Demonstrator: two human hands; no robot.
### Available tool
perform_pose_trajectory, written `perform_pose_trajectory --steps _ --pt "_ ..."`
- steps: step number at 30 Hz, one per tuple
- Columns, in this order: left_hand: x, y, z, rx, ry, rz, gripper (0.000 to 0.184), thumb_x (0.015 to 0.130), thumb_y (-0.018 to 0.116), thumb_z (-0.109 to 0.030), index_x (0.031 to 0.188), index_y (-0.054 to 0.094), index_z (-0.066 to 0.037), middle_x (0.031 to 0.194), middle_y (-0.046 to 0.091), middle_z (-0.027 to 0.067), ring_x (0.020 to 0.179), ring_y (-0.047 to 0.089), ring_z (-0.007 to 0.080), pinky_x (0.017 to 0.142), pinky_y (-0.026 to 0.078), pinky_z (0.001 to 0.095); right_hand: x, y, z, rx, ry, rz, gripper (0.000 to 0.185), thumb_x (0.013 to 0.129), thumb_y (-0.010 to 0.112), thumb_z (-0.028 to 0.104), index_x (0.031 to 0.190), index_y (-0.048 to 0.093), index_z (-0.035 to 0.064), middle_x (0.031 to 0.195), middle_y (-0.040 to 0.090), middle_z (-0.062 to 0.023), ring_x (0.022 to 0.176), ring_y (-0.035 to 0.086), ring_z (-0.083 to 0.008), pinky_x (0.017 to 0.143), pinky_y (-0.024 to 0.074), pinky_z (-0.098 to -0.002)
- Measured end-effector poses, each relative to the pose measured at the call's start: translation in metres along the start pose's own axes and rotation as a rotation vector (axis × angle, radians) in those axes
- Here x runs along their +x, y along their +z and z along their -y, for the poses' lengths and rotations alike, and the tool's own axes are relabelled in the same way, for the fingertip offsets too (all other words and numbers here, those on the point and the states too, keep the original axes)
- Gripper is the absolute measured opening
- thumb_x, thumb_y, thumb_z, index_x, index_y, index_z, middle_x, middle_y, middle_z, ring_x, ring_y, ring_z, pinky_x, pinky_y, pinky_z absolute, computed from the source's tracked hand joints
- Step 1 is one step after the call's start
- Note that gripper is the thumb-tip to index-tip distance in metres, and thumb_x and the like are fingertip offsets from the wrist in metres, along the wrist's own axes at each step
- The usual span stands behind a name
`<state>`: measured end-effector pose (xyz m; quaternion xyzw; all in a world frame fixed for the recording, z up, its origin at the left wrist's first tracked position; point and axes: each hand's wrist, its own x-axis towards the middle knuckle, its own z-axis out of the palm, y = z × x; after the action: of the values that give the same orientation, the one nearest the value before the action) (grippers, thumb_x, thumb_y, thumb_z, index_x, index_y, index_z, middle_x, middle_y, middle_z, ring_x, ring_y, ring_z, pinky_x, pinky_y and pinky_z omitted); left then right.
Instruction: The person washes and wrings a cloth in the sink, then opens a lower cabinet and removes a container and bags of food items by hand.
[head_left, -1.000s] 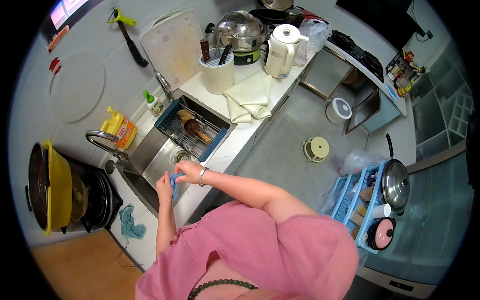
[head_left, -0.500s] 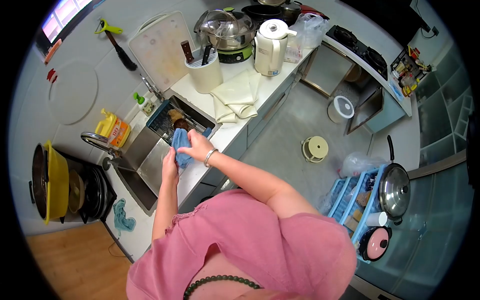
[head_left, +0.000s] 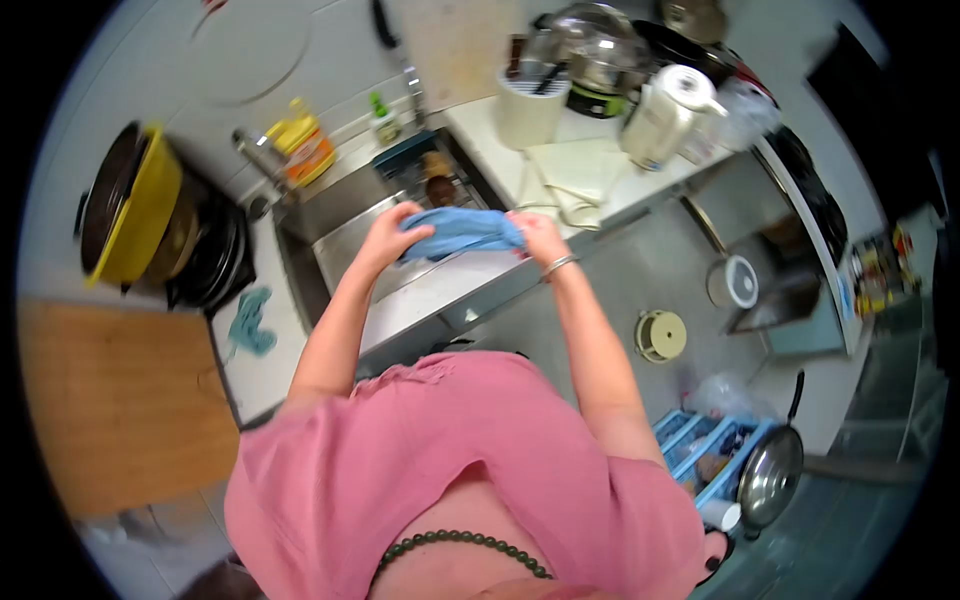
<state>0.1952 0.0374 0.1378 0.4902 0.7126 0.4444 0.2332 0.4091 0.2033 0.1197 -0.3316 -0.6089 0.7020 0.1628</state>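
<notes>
A blue cloth (head_left: 462,231) is stretched sideways between my two hands, above the front edge of the sink (head_left: 345,222). My left hand (head_left: 392,238) is closed on one end of it. The other end is gripped by my right hand (head_left: 540,240), which has a bracelet at the wrist. Behind the cloth, a dark rack (head_left: 408,152) sits in the right part of the sink with brown items in it, too blurred to name.
A yellow detergent jug (head_left: 300,145) and a green-topped bottle (head_left: 383,122) stand behind the sink. To the right are a knife holder (head_left: 530,112), a folded cream cloth (head_left: 572,178) and a white kettle (head_left: 668,120). Yellow basin (head_left: 140,215) and teal rag (head_left: 252,322) lie left.
My hands have moved apart, and the cloth, bunched between them before, is now spread sideways. My right hand has moved right. The camera view has turned and shifted.
</notes>
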Motion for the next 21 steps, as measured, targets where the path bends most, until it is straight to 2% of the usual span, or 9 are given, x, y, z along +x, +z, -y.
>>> perform_pose_trajectory --steps 3,5,7,9,11,15,17,19,21 --pt "-0.002 -0.011 0.002 -0.215 -0.216 0.091 0.026 0.083 0.058 -0.027 0.080 0.061 -0.001 0.070 0.057 0.0019 0.066 0.050 0.0093 0.061 0.041 0.0246 0.026 0.002 -0.022 -0.033 -0.096 -0.086 0.041 0.088 0.050 0.042 0.080 0.065 0.0055 0.063 0.056 0.0022 0.057 0.049 -0.0065 0.051 0.0414 -0.0214" --pt "-0.001 -0.014 0.015 -0.095 -0.342 0.078 0.028 0.083 0.057 -0.029 0.080 0.063 -0.002 0.070 0.057 0.0047 0.066 0.052 0.0124 0.062 0.042 0.0260 0.013 0.018 0.002 0.301 0.121 -0.020 0.046 0.088 0.046 0.048 0.085 0.064 0.0052 0.072 0.061 0.0000 0.063 0.055 -0.0103 0.058 0.0469 -0.0244" --pt "0.000 -0.007 0.032 0.023 -0.465 0.081 0.030 0.084 0.056 -0.031 0.081 0.064 -0.002 0.069 0.058 0.0075 0.066 0.055 0.0155 0.063 0.043 0.0274 0.011 0.038 0.011 0.497 0.122 0.027 0.049 0.088 0.043 0.051 0.088 0.063 0.0057 0.077 0.062 -0.0016 0.066 0.058 -0.0118 0.060 0.0489 -0.0262" --pt "-0.002 0.009 0.043 0.147 0.086 -0.153 0.031 0.084 0.055 -0.032 0.080 0.063 -0.002 0.075 0.058 0.0096 0.069 0.055 0.0175 0.064 0.043 0.0280 0.012 0.049 0.012 0.694 0.120 0.063 0.052 0.088 0.040 0.054 0.091 0.061 0.0063 0.081 0.063 -0.0033 0.069 0.060 -0.0134 0.062 0.0508 -0.0279" --pt "-0.010 0.015 -0.004 -0.160 -0.018 -0.072 0.020 0.077 0.066 -0.019 0.078 0.056 -0.003 0.077 0.057 0.0051 0.073 0.054 0.0101 0.063 0.043 0.0237 0.013 0.055 0.006 0.671 0.160 0.080 0.058 0.088 0.031 0.057 0.097 0.058 0.0061 0.084 0.063 -0.0060 0.076 0.062 -0.0183 0.066 0.0528 -0.0332" --pt "-0.003 0.044 -0.002 -0.463 0.006 0.138 0.023 0.073 0.070 -0.011 0.088 0.054 -0.006 0.077 0.056 -0.0012 0.068 0.053 0.0063 0.061 0.043 0.0199 -0.004 0.072 0.015 0.481 0.239 0.115 0.064 0.083 0.033 0.066 0.096 0.056 0.0084 0.076 0.061 -0.0029 0.063 0.059 -0.0123 0.055 0.0505 -0.0268" --pt "0.005 0.039 0.004 -0.601 -0.192 0.361 0.021 0.074 0.069 -0.009 0.090 0.056 -0.007 0.078 0.058 -0.0044 0.068 0.053 0.0048 0.061 0.043 0.0187 -0.014 0.062 0.021 0.490 0.216 0.195 0.051 0.087 0.043 0.054 0.093 0.058 0.0057 0.075 0.059 -0.0010 0.062 0.056 -0.0088 0.055 0.0480 -0.0250" --pt "0.007 0.026 0.002 -0.587 -0.221 0.435 0.017 0.075 0.068 -0.010 0.089 0.060 -0.006 0.080 0.059 -0.0033 0.068 0.054 0.0044 0.061 0.044 0.0189 -0.024 0.055 0.037 -0.118 0.089 0.064 0.037 0.086 0.055 0.040 0.085 0.060 0.0036 0.068 0.057 0.0022 0.061 0.052 -0.0054 0.054 0.0438 -0.0217" --pt "0.013 0.025 0.023 -0.579 -0.192 0.199 0.011 0.077 0.066 -0.011 0.086 0.062 -0.007 0.072 0.058 -0.0040 0.064 0.052 0.0038 0.054 0.042 0.0199 0.004 0.026 -0.004 -0.121 -0.095 -0.045 0.023 0.080 0.062 0.026 0.077 0.060 0.0032 0.063 0.054 0.0050 0.056 0.046 -0.0039 0.049 0.0371 -0.0225"
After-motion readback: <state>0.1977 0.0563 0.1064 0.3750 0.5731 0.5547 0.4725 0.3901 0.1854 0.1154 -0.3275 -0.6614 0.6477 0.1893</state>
